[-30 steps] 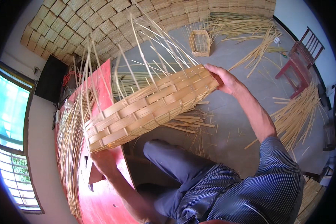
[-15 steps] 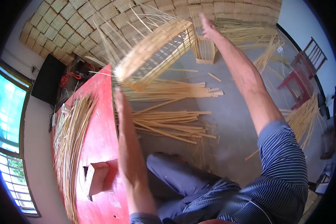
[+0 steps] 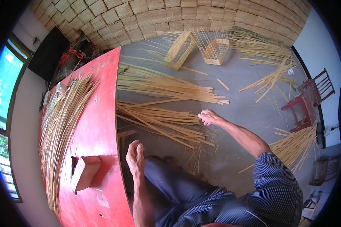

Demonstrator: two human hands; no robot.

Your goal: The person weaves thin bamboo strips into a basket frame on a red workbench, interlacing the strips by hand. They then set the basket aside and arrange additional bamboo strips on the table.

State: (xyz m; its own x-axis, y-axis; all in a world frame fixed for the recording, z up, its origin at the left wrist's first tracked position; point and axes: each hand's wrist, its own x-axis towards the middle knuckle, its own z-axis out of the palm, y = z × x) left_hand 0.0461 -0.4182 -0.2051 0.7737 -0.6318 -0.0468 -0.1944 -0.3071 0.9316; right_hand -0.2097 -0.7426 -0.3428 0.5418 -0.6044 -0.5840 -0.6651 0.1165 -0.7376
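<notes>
My left hand [image 3: 135,159] is held beside the red board's edge with nothing in it, fingers loosely bent and apart. My right hand [image 3: 208,117] reaches forward over the right ends of a pile of flat bamboo strips [image 3: 165,121] on the floor, empty, with curved, loose fingers; I cannot tell if it touches them. The long woven basket [image 3: 174,51] now rests on the floor at the back, long strips sticking out, beside a smaller basket [image 3: 213,56]. A second bundle of strips [image 3: 182,89] lies between these baskets and my hands.
A red board [image 3: 106,128] on my left carries thin canes [image 3: 64,125] and a brick-like block [image 3: 88,170] with a dark metal piece. More strips [image 3: 291,147] and wooden chairs [image 3: 307,106] are at right. Stacked woven pieces [image 3: 159,15] line the back.
The long basket left both hands, moving forward and away to the floor beside the smaller basket. Both hands have drawn back lower and toward me, now empty.
</notes>
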